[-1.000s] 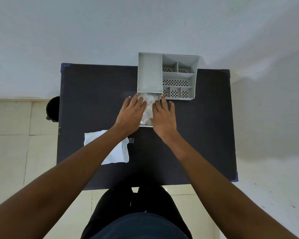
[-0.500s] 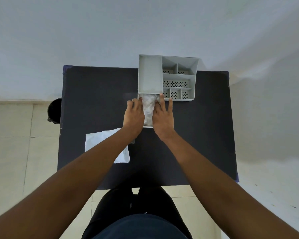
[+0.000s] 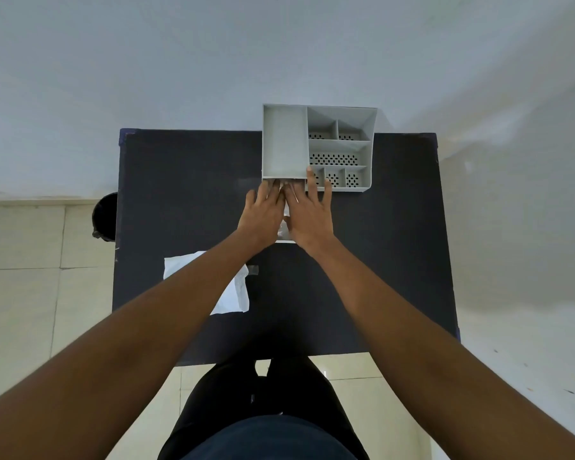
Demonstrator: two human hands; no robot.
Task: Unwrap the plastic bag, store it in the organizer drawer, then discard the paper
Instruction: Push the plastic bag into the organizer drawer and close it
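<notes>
The grey organizer [image 3: 284, 144] stands at the far edge of the black table [image 3: 180, 194]. Its white drawer [image 3: 284, 241] is pulled out toward me. My left hand [image 3: 261, 214] and my right hand [image 3: 309, 214] lie flat side by side on top of the drawer, fingers stretched toward the organizer. They press on the clear plastic bag [image 3: 283, 227], of which only a sliver shows between them. The white paper [image 3: 236, 293] lies on the table to the near left, partly under my left forearm.
A black bin [image 3: 105, 215] stands on the floor past the table's left edge. A small scrap of clear tape [image 3: 253, 269] lies beside the paper. The organizer's right side has several perforated compartments [image 3: 334, 159]. A white wall rises behind the table.
Both hands have slid forward over the drawer and closed together, so they now cover almost all of the bag. The paper has not moved.
</notes>
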